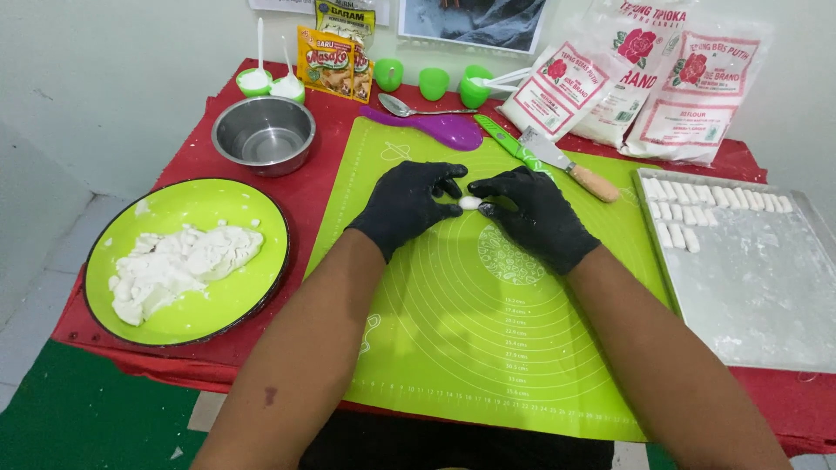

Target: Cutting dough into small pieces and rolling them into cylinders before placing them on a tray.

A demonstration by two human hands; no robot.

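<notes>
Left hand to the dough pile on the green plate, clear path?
Probably yes. The left hand pinches a small dough piece with the right hand; only bare mat and tablecloth separate it from the dough pile.

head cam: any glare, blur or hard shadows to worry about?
Head view: sharp, even light; soft shadows under both arms on the green mat; mild glare inside the steel bowl; left hand and right hand in black gloves lose detail; white dough piece nearly blown out.

Mat (488,348) front open; plate (187,196) L, tray (662,261) R, tools behind.
</notes>
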